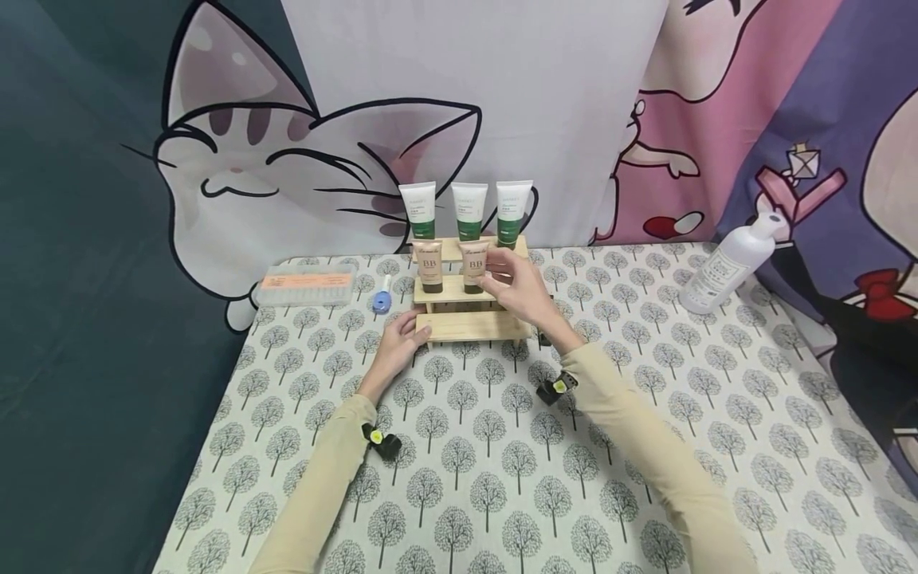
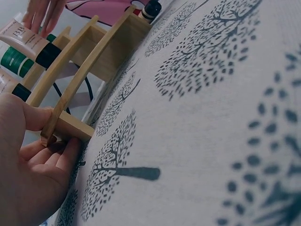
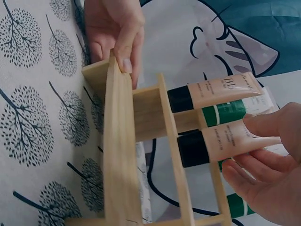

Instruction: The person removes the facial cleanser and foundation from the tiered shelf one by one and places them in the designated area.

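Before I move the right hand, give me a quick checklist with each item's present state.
1. Rack steadied: ok; the left hand grips the bottom step's left end.
2. Right BB tube upright, cap down on the middle step: ok.
3. Right hand hold firm: cannot tell; its fingers are around that tube, but pressure doesn't show.
4. Left BB tube standing clear of the right hand: ok.
5. Three white-green tubes upright on the top step: ok.
6. Dark-capped bottle by the rack's right end standing upright: cannot tell; mostly hidden.

Illegible fine print on BB tube (image 1: 472,266) partly behind right hand (image 1: 521,288)
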`<state>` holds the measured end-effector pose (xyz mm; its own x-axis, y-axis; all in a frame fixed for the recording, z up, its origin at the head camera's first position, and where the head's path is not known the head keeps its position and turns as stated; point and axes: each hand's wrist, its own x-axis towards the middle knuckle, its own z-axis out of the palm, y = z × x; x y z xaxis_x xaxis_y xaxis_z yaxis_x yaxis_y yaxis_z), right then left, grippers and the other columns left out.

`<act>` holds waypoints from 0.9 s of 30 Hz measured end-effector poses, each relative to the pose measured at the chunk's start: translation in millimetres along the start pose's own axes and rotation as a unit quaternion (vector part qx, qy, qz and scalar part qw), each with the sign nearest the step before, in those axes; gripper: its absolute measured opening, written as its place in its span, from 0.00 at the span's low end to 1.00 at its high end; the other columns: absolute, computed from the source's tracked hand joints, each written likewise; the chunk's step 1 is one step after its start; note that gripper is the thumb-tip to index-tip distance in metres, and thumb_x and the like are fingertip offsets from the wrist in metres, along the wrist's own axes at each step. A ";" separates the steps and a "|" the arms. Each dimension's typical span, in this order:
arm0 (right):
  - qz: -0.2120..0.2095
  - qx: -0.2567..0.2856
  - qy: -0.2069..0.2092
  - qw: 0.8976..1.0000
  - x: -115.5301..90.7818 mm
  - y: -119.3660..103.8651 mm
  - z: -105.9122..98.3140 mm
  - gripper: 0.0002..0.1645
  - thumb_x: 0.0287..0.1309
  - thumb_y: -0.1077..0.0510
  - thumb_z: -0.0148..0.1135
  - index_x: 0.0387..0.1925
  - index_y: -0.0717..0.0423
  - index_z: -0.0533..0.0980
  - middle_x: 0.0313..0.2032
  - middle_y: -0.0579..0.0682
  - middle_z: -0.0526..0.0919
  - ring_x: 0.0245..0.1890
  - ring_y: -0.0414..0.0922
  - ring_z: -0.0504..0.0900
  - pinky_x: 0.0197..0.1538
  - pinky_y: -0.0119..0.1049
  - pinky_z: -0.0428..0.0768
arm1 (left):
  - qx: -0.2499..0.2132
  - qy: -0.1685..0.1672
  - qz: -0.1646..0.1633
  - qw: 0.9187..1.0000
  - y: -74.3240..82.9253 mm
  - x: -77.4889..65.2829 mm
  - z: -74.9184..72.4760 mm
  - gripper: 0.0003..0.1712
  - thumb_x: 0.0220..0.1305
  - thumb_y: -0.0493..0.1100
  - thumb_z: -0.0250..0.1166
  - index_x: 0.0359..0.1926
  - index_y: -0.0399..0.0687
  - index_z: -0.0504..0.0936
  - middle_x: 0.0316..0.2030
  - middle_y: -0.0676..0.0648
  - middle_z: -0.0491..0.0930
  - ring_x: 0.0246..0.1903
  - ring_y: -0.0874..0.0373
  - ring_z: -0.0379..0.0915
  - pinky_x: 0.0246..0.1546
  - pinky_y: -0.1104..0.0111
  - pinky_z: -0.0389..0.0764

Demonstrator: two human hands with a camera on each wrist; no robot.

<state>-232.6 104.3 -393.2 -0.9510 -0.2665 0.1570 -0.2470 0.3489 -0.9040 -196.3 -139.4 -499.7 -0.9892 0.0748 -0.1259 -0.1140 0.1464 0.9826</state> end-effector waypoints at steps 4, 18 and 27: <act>0.004 0.017 0.009 1.000 3.2 4.5 5.0 0.30 0.63 0.66 0.66 0.65 0.64 0.69 0.62 0.66 0.77 0.64 0.59 0.78 0.70 0.51 0.76 | 0.002 0.000 -0.006 1.000 -0.3 -0.4 0.6 0.34 0.70 0.37 0.62 0.74 0.36 0.63 0.70 0.31 0.67 0.69 0.39 0.69 0.72 0.57 0.71; 0.005 0.018 0.068 0.997 9.9 20.6 14.0 0.22 0.65 0.64 0.64 0.59 0.63 0.73 0.57 0.62 0.82 0.57 0.56 0.82 0.66 0.45 0.81 | -0.003 -0.019 -0.020 1.000 7.3 -2.6 -0.6 0.36 0.71 0.35 0.61 0.75 0.32 0.58 0.72 0.29 0.63 0.71 0.38 0.65 0.73 0.56 0.69; 0.001 0.026 0.100 0.995 4.3 21.9 3.7 0.21 0.67 0.61 0.64 0.59 0.59 0.74 0.55 0.59 0.83 0.54 0.54 0.83 0.64 0.44 0.82 | 0.003 -0.015 -0.013 1.000 15.5 -7.7 -1.2 0.36 0.71 0.35 0.61 0.74 0.30 0.59 0.71 0.28 0.64 0.70 0.36 0.66 0.73 0.54 0.69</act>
<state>-241.4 107.5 -413.8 -0.9707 -0.0796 0.2267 -0.2403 0.3017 -0.9226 -190.5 -138.9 -483.4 -0.9826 0.1010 -0.1559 -0.1394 0.1542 0.9782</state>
